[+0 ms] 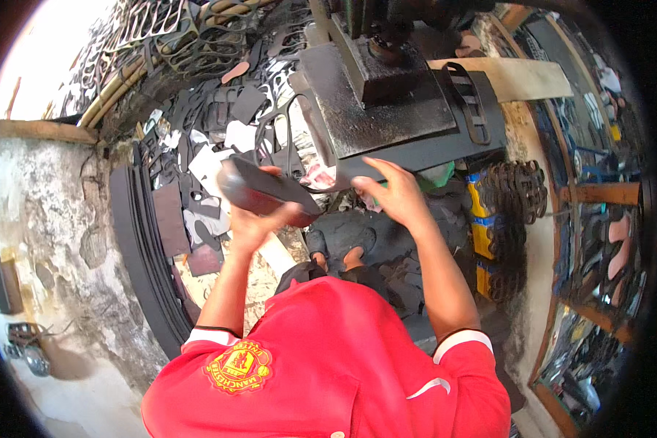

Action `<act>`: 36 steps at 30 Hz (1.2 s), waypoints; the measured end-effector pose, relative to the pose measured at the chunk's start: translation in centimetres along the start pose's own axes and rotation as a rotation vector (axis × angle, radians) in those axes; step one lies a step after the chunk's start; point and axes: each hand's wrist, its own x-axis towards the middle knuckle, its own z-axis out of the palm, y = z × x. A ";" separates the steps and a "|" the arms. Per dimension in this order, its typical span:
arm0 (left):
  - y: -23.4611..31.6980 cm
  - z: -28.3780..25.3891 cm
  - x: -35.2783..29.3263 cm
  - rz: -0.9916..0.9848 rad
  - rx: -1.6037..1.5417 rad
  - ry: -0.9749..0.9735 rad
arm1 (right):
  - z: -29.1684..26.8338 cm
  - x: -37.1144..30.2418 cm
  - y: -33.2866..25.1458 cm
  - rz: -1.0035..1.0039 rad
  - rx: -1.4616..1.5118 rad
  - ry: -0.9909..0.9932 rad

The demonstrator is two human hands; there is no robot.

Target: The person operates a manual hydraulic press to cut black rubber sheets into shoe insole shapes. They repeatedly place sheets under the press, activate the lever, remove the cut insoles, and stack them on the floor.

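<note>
My left hand [250, 225] is closed around a thick stack of dark sole-shaped pieces [266, 188], which tilts above the scraps. The far end of the stack is blurred. My right hand [400, 196] is open, thumb and fingers apart, at the near edge of a black sheet [434, 155]. Whether its fingertips touch the sheet, I cannot tell. Over the sheet sits a heavy dark press plate [387, 120] below the press head [387, 62]. On the sheet's right part rests a metal cutting die [466, 102] shaped like a sole outline.
Black offcuts [219, 109] cover the left side, beside several upright long black sheets [142, 248]. Bundled sole-shaped pieces with yellow and blue parts [493, 233] stand at the right. Cutting dies [135, 55] hang at the upper left. A wooden board [533, 79] juts out right of the press.
</note>
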 end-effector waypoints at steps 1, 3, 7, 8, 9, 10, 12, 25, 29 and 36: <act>-0.1 2.2 -0.7 0.002 0.114 0.019 | -0.2 -1.0 -4.1 -0.219 0.245 0.027; -2.4 5.1 0.2 0.509 0.434 0.077 | -0.3 -2.9 -10.5 -0.512 0.410 0.213; 3.4 10.4 2.9 1.004 0.468 0.137 | -2.5 -5.5 -13.8 -0.649 0.308 0.732; 5.7 11.2 3.0 1.002 0.432 0.057 | -4.1 -6.2 -14.6 -0.710 0.242 0.844; 8.2 11.9 3.1 0.993 0.405 -0.020 | -5.4 -6.2 -14.9 -0.736 0.200 0.975; 10.3 13.0 2.9 1.002 0.394 -0.121 | -6.6 -6.6 -14.9 -0.766 0.126 1.114; 13.4 15.8 2.8 1.092 0.372 -0.329 | -7.3 -9.0 -13.3 -0.584 0.173 1.186; -11.3 20.8 -5.8 0.680 0.372 -1.022 | 10.5 -20.7 6.7 0.439 1.354 0.811; -8.1 16.8 -5.9 0.894 0.326 -1.332 | 15.7 -26.8 10.3 0.594 1.573 0.804; -10.8 14.9 -3.4 0.582 0.467 -0.781 | 30.1 -36.6 20.7 1.345 1.194 1.544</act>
